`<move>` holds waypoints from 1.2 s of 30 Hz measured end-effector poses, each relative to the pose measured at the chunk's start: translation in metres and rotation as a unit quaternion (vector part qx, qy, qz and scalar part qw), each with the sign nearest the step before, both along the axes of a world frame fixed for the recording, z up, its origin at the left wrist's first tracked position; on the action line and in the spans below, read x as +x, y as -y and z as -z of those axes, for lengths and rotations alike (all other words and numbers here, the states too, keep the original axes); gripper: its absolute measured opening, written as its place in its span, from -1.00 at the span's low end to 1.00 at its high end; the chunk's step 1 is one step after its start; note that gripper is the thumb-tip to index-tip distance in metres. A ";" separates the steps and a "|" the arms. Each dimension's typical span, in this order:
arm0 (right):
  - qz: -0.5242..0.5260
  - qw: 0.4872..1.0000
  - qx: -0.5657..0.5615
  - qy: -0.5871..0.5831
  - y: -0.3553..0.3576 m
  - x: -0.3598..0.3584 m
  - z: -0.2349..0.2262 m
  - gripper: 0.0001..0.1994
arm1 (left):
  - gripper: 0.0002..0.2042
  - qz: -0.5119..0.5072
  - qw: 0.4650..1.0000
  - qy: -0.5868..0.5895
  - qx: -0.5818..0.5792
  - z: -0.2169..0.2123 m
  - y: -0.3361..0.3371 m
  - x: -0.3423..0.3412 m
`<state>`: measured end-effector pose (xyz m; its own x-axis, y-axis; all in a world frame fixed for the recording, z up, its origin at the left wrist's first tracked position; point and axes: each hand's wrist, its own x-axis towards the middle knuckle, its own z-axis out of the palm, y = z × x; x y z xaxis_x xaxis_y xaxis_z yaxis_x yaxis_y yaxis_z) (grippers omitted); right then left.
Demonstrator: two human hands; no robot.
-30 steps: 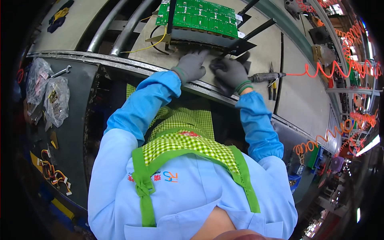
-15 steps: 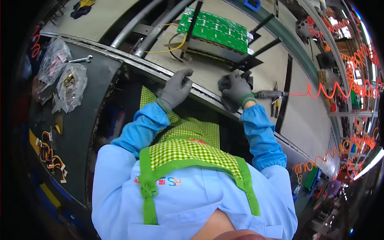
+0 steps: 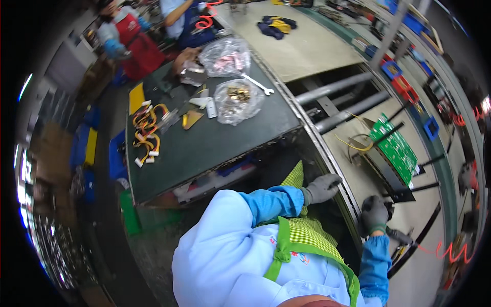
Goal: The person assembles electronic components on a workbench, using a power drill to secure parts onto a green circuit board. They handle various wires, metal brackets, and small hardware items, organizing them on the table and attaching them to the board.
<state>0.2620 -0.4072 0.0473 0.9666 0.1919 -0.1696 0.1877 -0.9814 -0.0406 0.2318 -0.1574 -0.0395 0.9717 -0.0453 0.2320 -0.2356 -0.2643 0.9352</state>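
My left hand (image 3: 321, 189), in a grey glove, is at the metal rail (image 3: 343, 197) along the bench edge. Its fingers are loosely bent, thumb apart, and nothing shows in them. My right hand (image 3: 374, 216), gloved the same, is closed beside the rail on something dark, mostly hidden by the fingers. Just beyond it lies a power screwdriver (image 3: 400, 236) with a coiled orange hose (image 3: 452, 251). A green circuit board (image 3: 394, 148) sits tilted on a metal frame with black bars, ahead of my right hand. A yellow wire (image 3: 358, 147) comes off its near end.
To the left, a dark green table (image 3: 204, 153) carries a wrench (image 3: 258, 84), plastic bags of small parts (image 3: 238, 97) and bundled wire harnesses (image 3: 146, 130). Metal rollers (image 3: 353, 110) span a gap in the bench. Two other people stand at the far left; one wears a red apron (image 3: 134, 46).
My view has swung left, bringing the green table and the other people into sight. Both hands stay near the bench rail; the right remains closed.
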 end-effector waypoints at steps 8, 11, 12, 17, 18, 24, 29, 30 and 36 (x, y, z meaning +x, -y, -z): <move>-0.032 0.999 -0.015 0.019 -0.011 -0.002 -0.002 -0.51 | -0.75 -0.031 0.998 0.045 0.010 0.010 0.007 0.004; -0.062 0.998 -0.013 0.014 -0.015 -0.002 -0.008 -0.50 | -0.75 -0.013 0.998 0.051 0.023 0.007 0.003 0.006; -0.077 0.997 -0.007 0.014 -0.012 -0.002 -0.007 -0.49 | -0.75 -0.008 0.998 0.051 0.022 0.005 0.002 0.006; -0.118 0.993 0.024 0.004 -0.014 -0.001 -0.008 -0.43 | -0.73 -0.004 0.998 0.057 0.029 0.007 0.004 0.007; -0.117 0.993 0.025 0.004 -0.018 -0.003 -0.013 -0.41 | -0.73 0.000 0.998 0.058 0.031 0.008 0.003 0.008; -0.150 0.985 0.076 0.031 -0.004 -0.010 -0.008 -0.33 | -0.72 0.018 0.999 0.035 0.027 0.009 0.001 0.010; -0.070 0.996 0.048 0.018 -0.008 -0.017 0.003 -0.31 | -0.71 0.032 0.998 0.042 0.024 0.010 -0.007 0.012; -0.066 0.997 0.042 0.015 -0.011 -0.020 0.001 -0.30 | -0.71 -0.004 0.999 0.038 0.009 0.008 -0.014 0.013; -0.088 0.994 0.027 0.054 -0.028 -0.034 -0.002 -0.34 | -0.74 -0.192 0.920 -0.025 -0.341 -0.023 -0.141 -0.003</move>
